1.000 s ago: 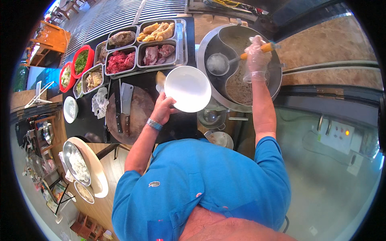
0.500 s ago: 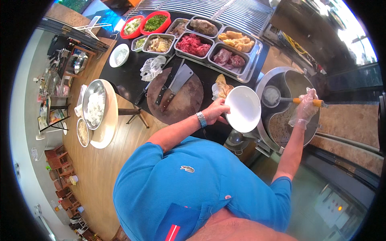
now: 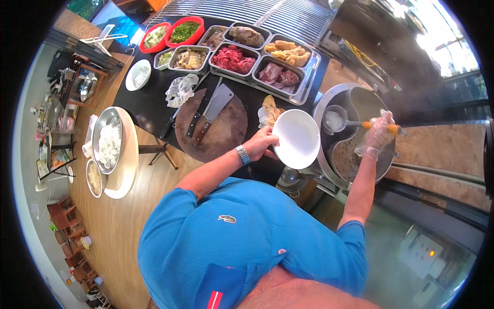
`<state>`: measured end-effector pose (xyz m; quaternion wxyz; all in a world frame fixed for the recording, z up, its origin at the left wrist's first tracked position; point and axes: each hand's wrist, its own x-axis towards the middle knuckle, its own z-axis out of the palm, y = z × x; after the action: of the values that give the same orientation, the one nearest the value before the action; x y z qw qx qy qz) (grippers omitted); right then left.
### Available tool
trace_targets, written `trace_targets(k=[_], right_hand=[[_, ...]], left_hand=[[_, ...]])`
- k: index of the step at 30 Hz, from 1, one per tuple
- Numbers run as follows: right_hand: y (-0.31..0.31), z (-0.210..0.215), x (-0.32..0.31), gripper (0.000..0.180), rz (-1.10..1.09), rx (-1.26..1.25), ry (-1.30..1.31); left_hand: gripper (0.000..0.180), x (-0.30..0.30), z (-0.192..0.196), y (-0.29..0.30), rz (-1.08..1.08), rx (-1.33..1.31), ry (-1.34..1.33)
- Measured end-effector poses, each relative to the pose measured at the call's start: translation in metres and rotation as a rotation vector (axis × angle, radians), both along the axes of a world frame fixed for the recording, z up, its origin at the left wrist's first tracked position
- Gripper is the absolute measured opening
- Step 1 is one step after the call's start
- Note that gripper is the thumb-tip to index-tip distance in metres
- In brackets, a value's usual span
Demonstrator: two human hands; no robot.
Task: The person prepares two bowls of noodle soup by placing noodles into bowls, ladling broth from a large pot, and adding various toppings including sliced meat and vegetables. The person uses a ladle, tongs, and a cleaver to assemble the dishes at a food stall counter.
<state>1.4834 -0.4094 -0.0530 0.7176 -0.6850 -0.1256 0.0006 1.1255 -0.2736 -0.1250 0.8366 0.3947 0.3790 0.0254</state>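
Note:
My left hand [image 3: 261, 145] grips the rim of a white bowl [image 3: 297, 140], which is tilted with its inside showing and looks bare. In my right hand [image 3: 377, 134], covered by a clear plastic glove, is the wooden handle of a strainer [image 3: 335, 119]. White noodle-like food lies in the strainer's basket, over the far-left compartment of a round steel pot [image 3: 322, 157]. A curved wall divides the pot; brownish liquid shows in the nearer compartment. Steam hazes that side. Whether the basket touches the liquid, I cannot tell.
A round chopping board [image 3: 220, 135] carries two cleavers [image 3: 218, 101]. Behind stand steel trays of meat [image 3: 234, 59] and red bowls of chopped greens [image 3: 185, 32]. A crumpled cloth [image 3: 181, 90] lies left of the board. Farther left, a round stool [image 3: 128, 167] bears a noodle basin [image 3: 109, 141].
The whole scene has shifted slightly left in the view. Both hands keep their holds, and the bowl and strainer stay almost the same relative to the pot.

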Motion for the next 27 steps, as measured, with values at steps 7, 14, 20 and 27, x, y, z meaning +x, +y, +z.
trace_targets(k=[7, 14, 20, 27], right_hand=[[0.002, 0.001, 0.006, 0.030, -0.100, 0.015, -0.020], [0.002, -0.001, 0.006, 0.027, -0.066, 0.061, -0.021], [0.001, -0.003, 0.004, 0.029, 0.023, -0.036, 0.043], [0.003, 0.001, -0.003, 0.027, -0.020, -0.121, 0.003]], left_hand=[[0.060, 0.001, 0.001, 0.003, -0.021, 0.013, -0.002], [0.063, 0.002, 0.003, 0.004, -0.023, -0.001, -0.034], [0.057, -0.003, 0.004, -0.005, -0.026, -0.003, -0.024], [0.058, -0.005, -0.003, -0.002, -0.007, -0.050, -0.043]])
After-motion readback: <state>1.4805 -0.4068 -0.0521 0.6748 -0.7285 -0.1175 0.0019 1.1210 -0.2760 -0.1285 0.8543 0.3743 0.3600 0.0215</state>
